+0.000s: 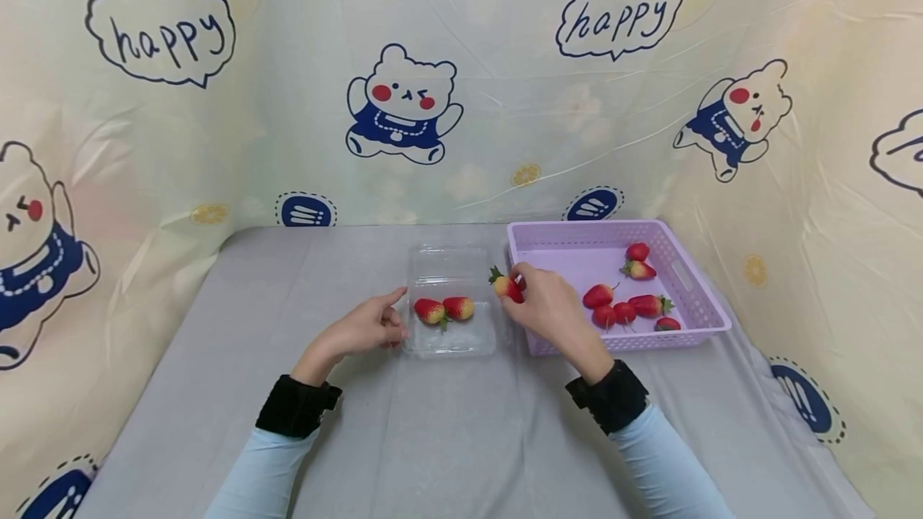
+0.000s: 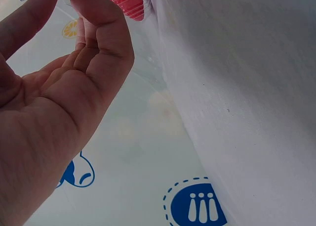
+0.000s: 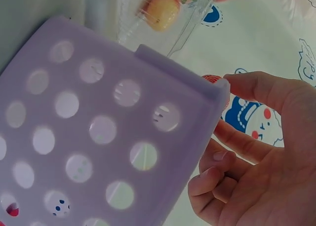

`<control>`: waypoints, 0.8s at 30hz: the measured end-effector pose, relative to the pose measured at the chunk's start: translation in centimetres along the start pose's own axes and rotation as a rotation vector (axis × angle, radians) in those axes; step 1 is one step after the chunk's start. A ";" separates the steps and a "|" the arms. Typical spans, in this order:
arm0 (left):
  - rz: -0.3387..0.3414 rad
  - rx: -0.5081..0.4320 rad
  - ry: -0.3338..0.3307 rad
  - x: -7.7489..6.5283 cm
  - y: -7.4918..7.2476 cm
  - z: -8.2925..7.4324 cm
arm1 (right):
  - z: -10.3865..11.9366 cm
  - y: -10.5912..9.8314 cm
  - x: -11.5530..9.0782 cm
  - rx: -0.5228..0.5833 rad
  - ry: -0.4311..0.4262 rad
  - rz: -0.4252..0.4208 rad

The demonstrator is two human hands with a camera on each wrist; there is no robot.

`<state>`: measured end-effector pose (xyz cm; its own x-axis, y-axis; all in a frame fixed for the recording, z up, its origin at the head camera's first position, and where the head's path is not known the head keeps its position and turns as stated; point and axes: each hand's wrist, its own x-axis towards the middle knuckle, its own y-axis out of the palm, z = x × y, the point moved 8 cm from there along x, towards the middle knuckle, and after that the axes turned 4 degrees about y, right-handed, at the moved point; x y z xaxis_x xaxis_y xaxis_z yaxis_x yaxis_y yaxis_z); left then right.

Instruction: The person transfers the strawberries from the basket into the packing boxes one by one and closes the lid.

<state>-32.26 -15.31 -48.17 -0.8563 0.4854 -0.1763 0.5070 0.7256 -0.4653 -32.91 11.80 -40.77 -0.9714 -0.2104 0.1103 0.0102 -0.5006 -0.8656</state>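
My right hand (image 1: 546, 304) pinches a red and pale-yellow strawberry (image 1: 507, 287) between thumb and fingers, its green leaves pointing left. It is held above the gap between the clear plastic box (image 1: 472, 343) and the lilac basket (image 1: 577, 240). In the right wrist view the basket wall hides most of that strawberry (image 3: 212, 79). At the box's left side my left hand (image 1: 364, 325) holds the edge with thumb and fingertips; the contact is partly cut off in the left wrist view. Two strawberries (image 1: 430, 311) lie side by side in the box's near half.
Several strawberries (image 1: 598, 295) lie in the right part of the basket. The box's lid (image 1: 449, 263) stands open at the far side. Grey cloth (image 1: 433, 431) covers the table, and a printed curtain (image 1: 505, 102) hangs behind it.
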 end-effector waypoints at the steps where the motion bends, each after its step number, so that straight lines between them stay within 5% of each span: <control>1: -0.001 0.002 0.001 0.0 0.0 0.0 | 0.1 0.1 0.0 0.000 -0.005 -0.001; 24: -0.001 0.014 0.007 0.1 0.0 0.1 | 1.6 3.4 0.8 -0.030 -0.079 0.013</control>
<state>-32.36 -15.34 -48.27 -0.8561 0.4882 -0.1698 0.5047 0.7190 -0.4779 -33.27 8.60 -42.85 -0.9495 -0.2827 0.1358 0.0146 -0.4725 -0.8812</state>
